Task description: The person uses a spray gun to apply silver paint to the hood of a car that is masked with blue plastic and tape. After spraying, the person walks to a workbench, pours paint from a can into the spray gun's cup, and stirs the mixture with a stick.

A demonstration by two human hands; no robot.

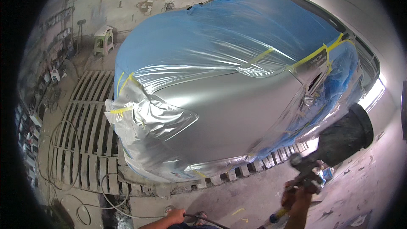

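My right hand [296, 197], at the lower right, grips a spray gun [306, 173] topped by a large dark cup [345, 136]. At the bottom middle, my left hand [176, 216] is closed round a dark hose [195, 216] that runs off to the right. In front of me stands a car wrapped in blue masking film [190, 38]. Its bare fender [229, 106] has a smooth silver-grey surface. Yellow tape [311, 57] fastens the film edges, and silver-coated film [157, 114] bunches at the fender's left end. The gun is apart from the fender.
Slatted floor grating [87, 135] lies left of and under the car. A loose hose [91, 205] coils over the floor at lower left. Beyond the grating stands a small stool [104, 40]. Tools and other items [55, 74] crowd the left wall. A pale wall bounds the right.
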